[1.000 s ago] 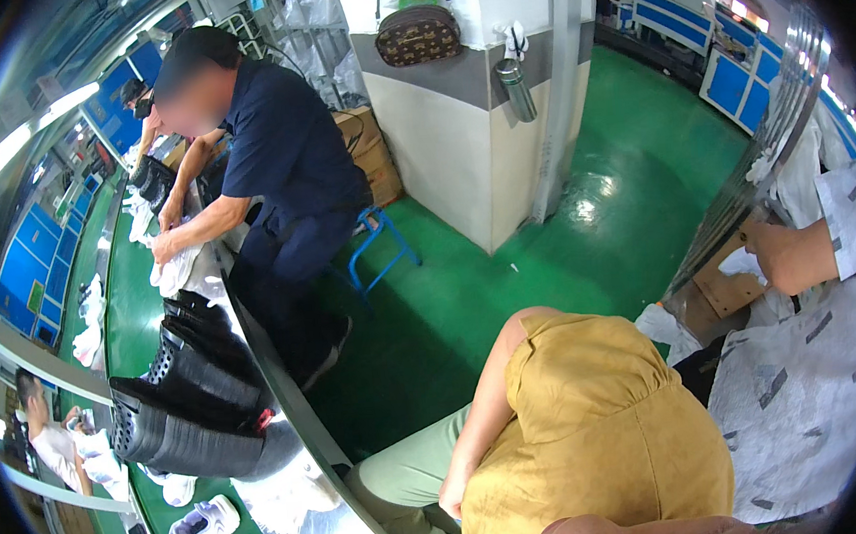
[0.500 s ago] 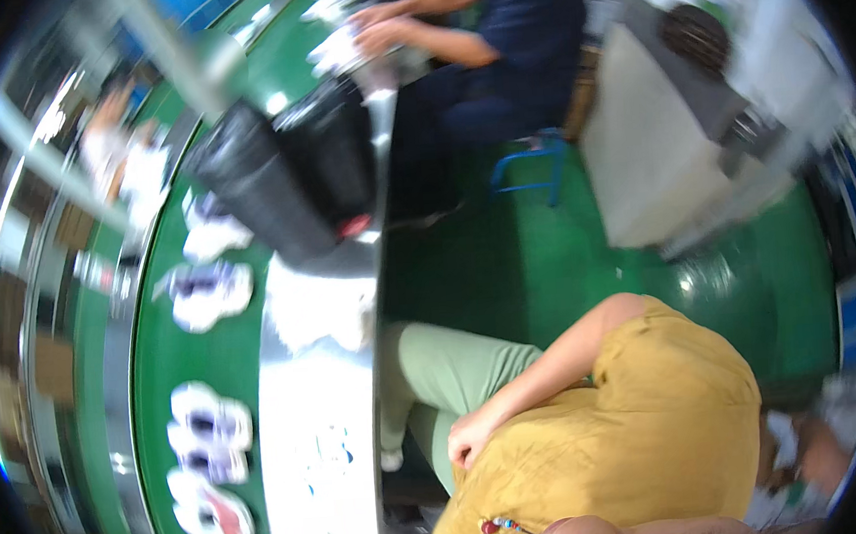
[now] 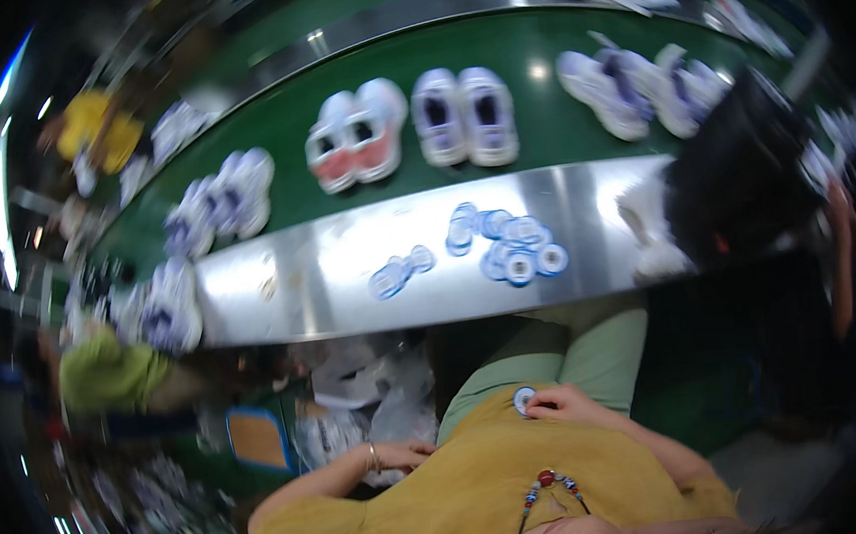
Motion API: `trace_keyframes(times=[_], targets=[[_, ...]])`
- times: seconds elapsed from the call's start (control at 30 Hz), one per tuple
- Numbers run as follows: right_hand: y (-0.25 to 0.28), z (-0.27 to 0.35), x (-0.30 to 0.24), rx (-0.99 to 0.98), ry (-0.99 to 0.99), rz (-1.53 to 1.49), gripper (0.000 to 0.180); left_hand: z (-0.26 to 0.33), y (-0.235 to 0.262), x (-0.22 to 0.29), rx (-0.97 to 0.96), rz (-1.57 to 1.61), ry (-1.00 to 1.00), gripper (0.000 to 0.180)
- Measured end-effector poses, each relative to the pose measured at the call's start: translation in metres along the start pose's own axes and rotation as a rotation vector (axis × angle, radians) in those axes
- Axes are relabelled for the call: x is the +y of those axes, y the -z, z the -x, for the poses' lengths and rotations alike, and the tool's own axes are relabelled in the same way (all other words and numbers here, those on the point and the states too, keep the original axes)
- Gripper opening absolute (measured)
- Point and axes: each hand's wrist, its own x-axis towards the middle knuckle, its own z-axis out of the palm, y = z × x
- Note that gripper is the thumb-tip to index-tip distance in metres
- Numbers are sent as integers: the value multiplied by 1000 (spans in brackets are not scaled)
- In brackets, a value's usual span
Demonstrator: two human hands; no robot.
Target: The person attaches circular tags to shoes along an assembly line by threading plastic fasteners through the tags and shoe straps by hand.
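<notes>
Round blue-and-white disc (image 3: 523, 400) sits over the lap, near side of the table (image 3: 330, 284); I see its face turned up, outline foreshortened, longer axis running roughly near-far. Right hand (image 3: 565, 403) pinches its right edge. Left hand (image 3: 402, 455) lies well apart, left, against the yellow shirt (image 3: 444, 494); fingers partly hidden, can't tell if gripping. Table's near edge stands between the disc and loose discs (image 3: 519, 231) on the metal. Right: white pile (image 3: 650, 222), then bulky black stack (image 3: 739, 171), blocking my view behind it. Far: shoes (image 3: 490, 119) along the green belt (image 3: 536, 111).
</notes>
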Motion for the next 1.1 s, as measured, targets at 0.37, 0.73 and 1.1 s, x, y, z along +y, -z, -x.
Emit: trace_keyframes(times=[0.37,0.73,1.1], targets=[[1,14,22,231,-99,-180,10,-65,-4,-114,-50,348,13,27],[14,19,-3,139,-184,-238,10,-24,-17,-39,-135,208,-237,22],[11,43,20,400,-248,-263,7,-21,3,-9,-250,98,-94,17]])
